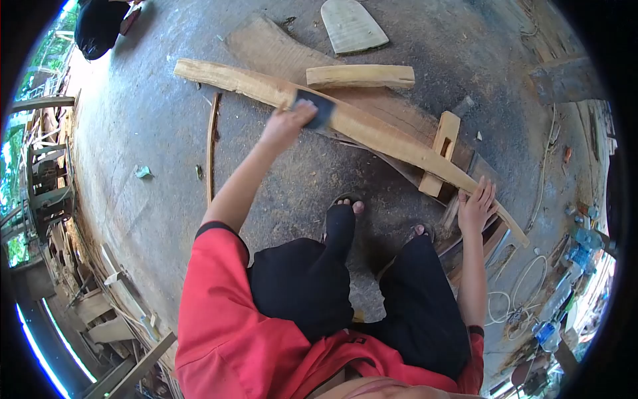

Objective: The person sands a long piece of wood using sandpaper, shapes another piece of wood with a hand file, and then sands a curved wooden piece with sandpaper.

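A long, slightly curved wooden beam [392,141] lies slantwise in front of me, from the upper left to the lower right. My left hand [287,123] is closed on a dark sheet [318,110], which lies against the beam's face left of its middle; the sheet is a little blurred. Near the beam's right end, my right hand [477,205] rests on the wood with its fingers spread. Beneath the beam, beside my right hand, is a short slotted block [447,136]. A wide brown board [272,50] lies under the beam.
A short curved piece [360,76] lies on the board behind the beam. Farther off is a rounded wooden slab [352,28]. A thin strip [212,149] lies on the floor at left. Plastic bottles [585,249] and a cord [531,279] are at right; scrap wood at lower left.
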`<action>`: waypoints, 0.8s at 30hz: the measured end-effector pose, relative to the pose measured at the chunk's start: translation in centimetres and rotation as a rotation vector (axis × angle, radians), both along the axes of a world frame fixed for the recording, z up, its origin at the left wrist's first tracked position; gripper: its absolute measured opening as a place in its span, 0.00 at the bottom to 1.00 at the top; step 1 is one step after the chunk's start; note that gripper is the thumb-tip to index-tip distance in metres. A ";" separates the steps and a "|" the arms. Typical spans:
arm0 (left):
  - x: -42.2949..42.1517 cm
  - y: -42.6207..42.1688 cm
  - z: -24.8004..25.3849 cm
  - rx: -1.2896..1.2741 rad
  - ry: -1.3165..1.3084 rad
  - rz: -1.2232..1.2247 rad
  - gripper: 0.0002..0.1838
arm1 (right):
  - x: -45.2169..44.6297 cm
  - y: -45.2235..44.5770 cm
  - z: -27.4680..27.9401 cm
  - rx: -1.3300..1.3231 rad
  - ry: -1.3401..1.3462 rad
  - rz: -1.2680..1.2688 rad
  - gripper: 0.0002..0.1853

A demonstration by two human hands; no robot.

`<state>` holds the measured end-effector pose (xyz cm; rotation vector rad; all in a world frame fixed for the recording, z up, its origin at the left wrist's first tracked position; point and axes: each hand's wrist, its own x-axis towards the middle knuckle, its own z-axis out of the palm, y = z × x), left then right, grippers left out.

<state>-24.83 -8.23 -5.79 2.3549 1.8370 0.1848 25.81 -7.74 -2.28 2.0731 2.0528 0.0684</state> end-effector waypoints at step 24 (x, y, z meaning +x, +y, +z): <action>-5.5 2.6 -0.6 -0.072 -0.292 0.428 0.18 | 0.0 0.4 0.2 0.022 0.022 0.000 0.38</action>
